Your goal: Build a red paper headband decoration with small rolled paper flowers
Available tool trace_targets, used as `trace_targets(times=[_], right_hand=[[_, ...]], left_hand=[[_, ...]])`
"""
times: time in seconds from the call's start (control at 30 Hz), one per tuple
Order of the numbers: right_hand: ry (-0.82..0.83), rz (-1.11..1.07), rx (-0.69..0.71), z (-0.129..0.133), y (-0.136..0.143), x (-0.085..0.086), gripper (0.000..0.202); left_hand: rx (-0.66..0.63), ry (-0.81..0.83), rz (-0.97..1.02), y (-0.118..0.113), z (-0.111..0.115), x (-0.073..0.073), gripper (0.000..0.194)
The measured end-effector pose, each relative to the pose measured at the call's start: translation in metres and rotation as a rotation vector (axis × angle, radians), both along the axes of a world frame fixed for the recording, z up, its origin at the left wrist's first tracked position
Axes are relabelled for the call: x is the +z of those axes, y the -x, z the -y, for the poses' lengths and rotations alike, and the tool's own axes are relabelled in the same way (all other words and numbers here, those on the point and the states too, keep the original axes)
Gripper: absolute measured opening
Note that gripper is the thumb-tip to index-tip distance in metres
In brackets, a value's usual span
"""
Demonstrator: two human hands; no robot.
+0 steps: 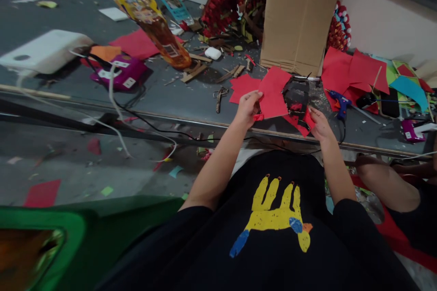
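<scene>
My left hand (250, 108) pinches the edge of a red sheet (275, 93) that looks like paper or felt. The sheet is held just over the near edge of the dark table. My right hand (320, 123) grips a smaller red piece (302, 126) at its side. Between the two hands sits a dark object with a ragged rim (296, 95), a bit of red showing in its middle; its kind is unclear. It touches the red sheet's right edge. Another red sheet (244, 87) lies on the table behind my left hand.
A cardboard sheet (302, 13) stands upright behind my hands. Right lie a blue glue gun (339, 102) and red sheets (355, 70). Left are a tilted bottle (146, 18), a purple box (119, 72), cables and wood scraps. Another person's leg (389, 182) is at right.
</scene>
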State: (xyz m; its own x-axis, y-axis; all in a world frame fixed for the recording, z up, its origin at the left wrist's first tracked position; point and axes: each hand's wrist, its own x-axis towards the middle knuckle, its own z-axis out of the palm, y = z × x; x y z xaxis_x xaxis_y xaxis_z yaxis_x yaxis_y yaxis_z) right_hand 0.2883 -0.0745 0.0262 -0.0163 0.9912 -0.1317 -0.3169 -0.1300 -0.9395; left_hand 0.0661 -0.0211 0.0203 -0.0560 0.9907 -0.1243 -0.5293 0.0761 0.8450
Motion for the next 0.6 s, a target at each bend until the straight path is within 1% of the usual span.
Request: trace_targets(times=[0.07, 0.17, 0.27, 0.4, 0.5, 0.6], right_hand=[[0.024, 0.004, 0.046, 0.0017, 0.0006, 0.0024, 0.039], [0.033, 0.023, 0.067, 0.0031, 0.0003, 0.0035, 0.038], [0.009, 0.056, 0.064, 0.0030, -0.0015, 0.0029, 0.036], [-0.041, 0.054, 0.080, 0.0026, -0.0049, 0.0023, 0.035], [-0.056, 0.004, 0.114, 0.0034, -0.0063, 0.0015, 0.040], [-0.075, -0.040, 0.139, 0.0043, -0.0058, -0.0002, 0.046]], left_hand=[[-0.017, 0.008, 0.029, -0.0001, -0.0001, 0.0002, 0.026], [-0.011, 0.024, 0.027, -0.0003, -0.0011, -0.0002, 0.028], [-0.004, 0.032, 0.015, -0.0001, -0.0010, 0.0002, 0.029], [-0.029, 0.036, 0.014, 0.0003, 0.0018, 0.0039, 0.031], [-0.036, 0.038, 0.011, 0.0001, 0.0033, 0.0060, 0.031], [-0.023, 0.020, 0.009, 0.0003, 0.0031, 0.0052, 0.028]])
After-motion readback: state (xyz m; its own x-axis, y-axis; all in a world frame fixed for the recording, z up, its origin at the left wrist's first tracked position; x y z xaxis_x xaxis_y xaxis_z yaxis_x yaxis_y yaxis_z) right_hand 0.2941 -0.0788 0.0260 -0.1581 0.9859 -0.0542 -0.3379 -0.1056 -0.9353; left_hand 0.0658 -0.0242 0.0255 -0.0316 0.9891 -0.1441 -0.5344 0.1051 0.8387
